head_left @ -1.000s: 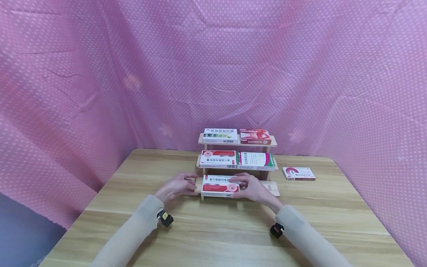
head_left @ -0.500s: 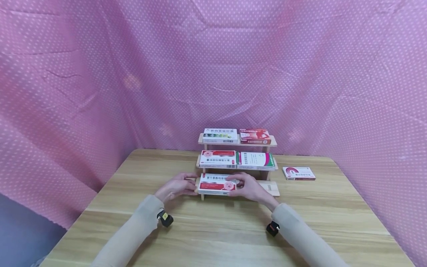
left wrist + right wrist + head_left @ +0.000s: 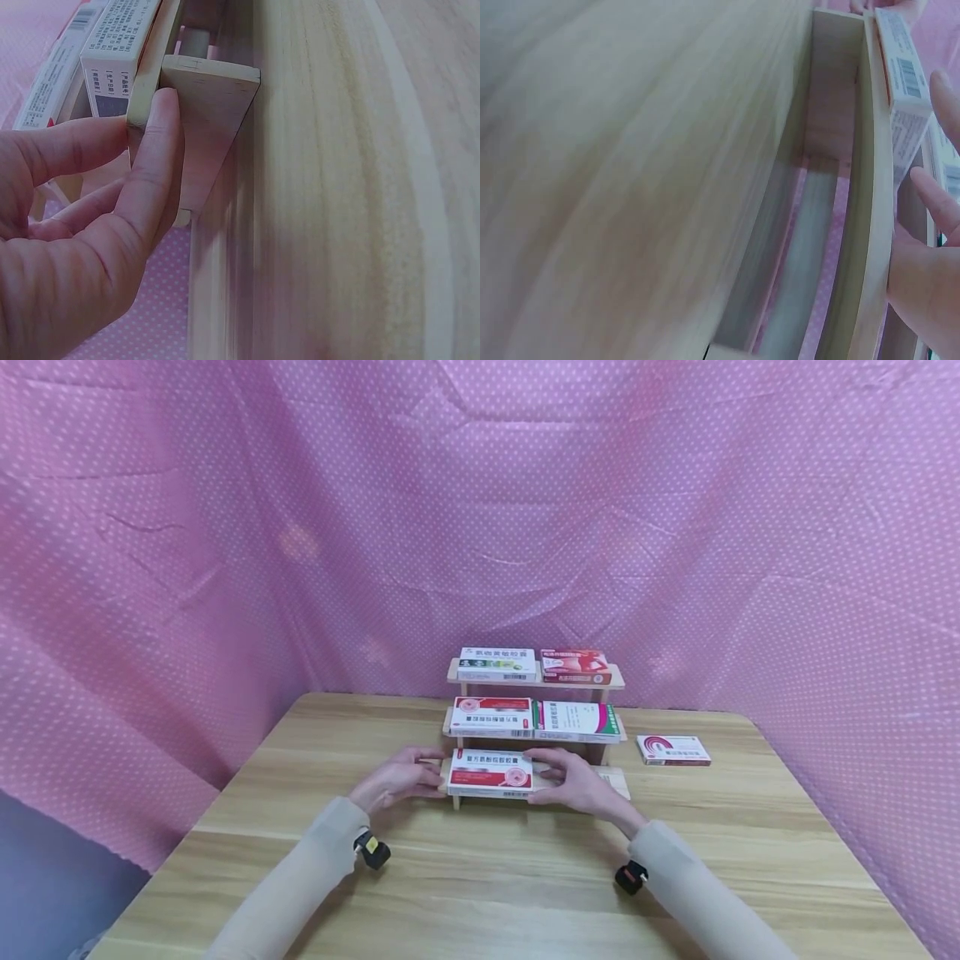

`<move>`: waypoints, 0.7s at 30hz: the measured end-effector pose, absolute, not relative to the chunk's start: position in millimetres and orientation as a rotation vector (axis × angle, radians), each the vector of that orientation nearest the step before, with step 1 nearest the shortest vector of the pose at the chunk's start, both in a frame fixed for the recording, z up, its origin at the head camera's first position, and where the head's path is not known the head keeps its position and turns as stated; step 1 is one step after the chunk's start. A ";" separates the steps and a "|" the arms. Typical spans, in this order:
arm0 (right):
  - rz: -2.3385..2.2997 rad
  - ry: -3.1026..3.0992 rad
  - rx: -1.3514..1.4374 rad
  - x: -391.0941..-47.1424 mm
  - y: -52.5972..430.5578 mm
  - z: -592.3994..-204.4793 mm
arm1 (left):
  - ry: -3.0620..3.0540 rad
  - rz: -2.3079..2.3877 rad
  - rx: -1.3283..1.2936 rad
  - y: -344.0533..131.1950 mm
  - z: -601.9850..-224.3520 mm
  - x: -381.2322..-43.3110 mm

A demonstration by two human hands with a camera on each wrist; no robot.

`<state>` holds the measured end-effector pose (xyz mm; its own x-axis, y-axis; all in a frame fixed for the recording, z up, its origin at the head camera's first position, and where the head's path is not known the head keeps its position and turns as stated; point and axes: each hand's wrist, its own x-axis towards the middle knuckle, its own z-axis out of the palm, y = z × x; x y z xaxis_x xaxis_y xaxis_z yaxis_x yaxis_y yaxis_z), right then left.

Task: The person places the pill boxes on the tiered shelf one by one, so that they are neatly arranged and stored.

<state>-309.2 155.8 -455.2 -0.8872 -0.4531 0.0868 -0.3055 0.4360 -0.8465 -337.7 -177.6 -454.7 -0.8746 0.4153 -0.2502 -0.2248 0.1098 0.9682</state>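
A red-and-white medicine box (image 3: 491,772) lies on the left part of the lowest tier of a three-tier wooden display rack (image 3: 617,781). My left hand (image 3: 401,779) pinches the left end of that tier; in the left wrist view the thumb and fingers (image 3: 154,150) are on the board's end, close to the box. Just right of the box is my right hand (image 3: 581,785), its fingers spread and holding nothing. The right wrist view has the box's end (image 3: 909,112) with a finger and thumb (image 3: 937,199) apart from it.
The middle tier bears another red-and-white box (image 3: 491,717) and a green-and-white box (image 3: 573,718). On the top tier are a white box (image 3: 497,664) and a red box (image 3: 576,666). One more white box (image 3: 672,750) lies on the table (image 3: 480,877), right of the rack. Pink dotted cloth hangs behind.
The medicine box on the lowest tier has slid left and slightly back. My right hand moved left with it, then let go and drew back right. The left hand stays put.
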 end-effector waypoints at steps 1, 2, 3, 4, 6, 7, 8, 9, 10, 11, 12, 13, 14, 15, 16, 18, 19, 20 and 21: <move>-1.450 2.518 -0.673 -309.1 158.2 -455.3 | 1.929 1.814 0.191 -177.7 -454.5 -337.8; -1.458 2.508 -0.668 -308.7 160.3 -455.3 | 1.929 1.814 0.195 -177.7 -454.5 -337.9; -1.466 2.500 -0.661 -308.2 162.4 -455.2 | 1.928 1.815 0.197 -177.7 -454.5 -337.9; -1.471 2.495 -0.659 -307.9 164.3 -455.5 | 1.927 1.816 0.193 -177.6 -454.4 -338.1; -1.497 2.483 -0.645 -307.1 168.6 -456.4 | 1.929 1.818 0.193 -177.8 -455.0 -338.4; -1.515 2.481 -0.632 -306.9 170.6 -457.2 | 1.931 1.818 0.197 -177.9 -455.4 -338.4; -1.533 2.485 -0.615 -306.8 172.9 -458.1 | 1.929 1.818 0.197 -178.1 -455.7 -338.5; -1.551 2.492 -0.602 -306.9 175.5 -459.1 | 1.929 1.819 0.197 -178.1 -456.0 -338.5; -1.568 2.500 -0.588 -307.1 178.3 -460.0 | 1.929 1.819 0.192 -177.9 -456.0 -338.5; -1.582 2.511 -0.568 -307.0 181.7 -460.8 | 1.929 1.817 0.193 -178.0 -456.0 -338.3; -1.602 2.516 -0.546 -307.0 185.2 -461.3 | 1.928 1.815 0.190 -177.8 -455.9 -338.2; -1.613 2.530 -0.521 -307.1 189.0 -461.5 | 1.927 1.815 0.188 -177.6 -455.8 -338.1; -1.620 2.539 -0.507 -307.2 193.5 -461.8 | 1.928 1.813 0.188 -177.5 -455.6 -338.2; -1.628 2.542 -0.502 -307.1 198.0 -461.6 | 1.929 1.815 0.184 -177.3 -455.5 -338.1; -1.638 2.543 -0.501 -307.0 202.8 -461.4 | 1.933 1.812 0.180 -177.2 -455.3 -338.2; -1.647 2.551 -0.529 -307.5 212.9 -461.1 | 1.936 1.812 0.170 -176.9 -455.2 -338.6; -1.642 2.559 -0.550 -307.8 218.3 -460.6 | 1.938 1.811 0.170 -176.8 -455.2 -338.9; -1.639 2.565 -0.568 -308.0 223.7 -460.1 | 1.940 1.808 0.172 -176.8 -455.1 -339.4; -1.636 2.570 -0.579 -308.0 229.1 -459.1 | 1.939 1.809 0.167 -176.6 -454.9 -339.7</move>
